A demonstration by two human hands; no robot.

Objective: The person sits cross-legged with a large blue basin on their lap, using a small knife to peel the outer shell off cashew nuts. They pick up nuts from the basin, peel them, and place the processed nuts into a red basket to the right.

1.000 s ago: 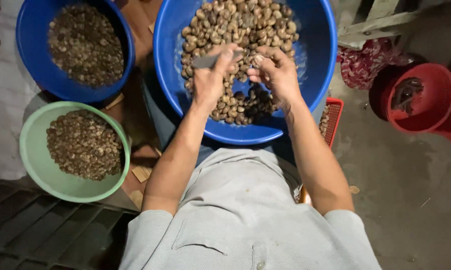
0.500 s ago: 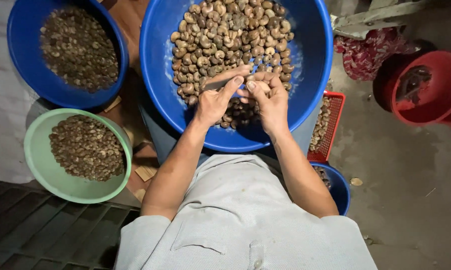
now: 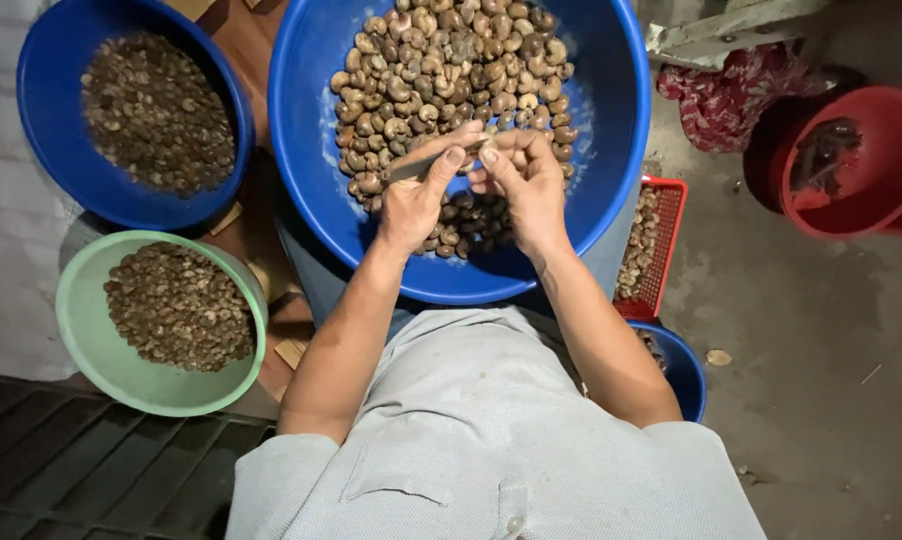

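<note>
A large blue basin (image 3: 321,200) in front of me holds a heap of brown shelled nuts (image 3: 451,70). Both my hands are over its near side with their fingertips meeting. My left hand (image 3: 411,200) grips a small grey blade (image 3: 421,166) that lies along its fingers. My right hand (image 3: 523,185) pinches a single nut (image 3: 488,153) against the tip of the blade. More nuts lie under and between the hands, partly hidden by them.
At the upper left is a smaller blue basin (image 3: 41,150) of darker nut pieces, with a pale green bowl (image 3: 81,340) of similar pieces below it. A red mesh basket (image 3: 668,255), a small blue bowl (image 3: 689,372), a red bucket (image 3: 876,190) and a patterned cloth (image 3: 721,95) are on my right.
My hands have drawn together from slightly apart among the nuts, and their fingertips now meet around one nut. The view has shifted a little.
</note>
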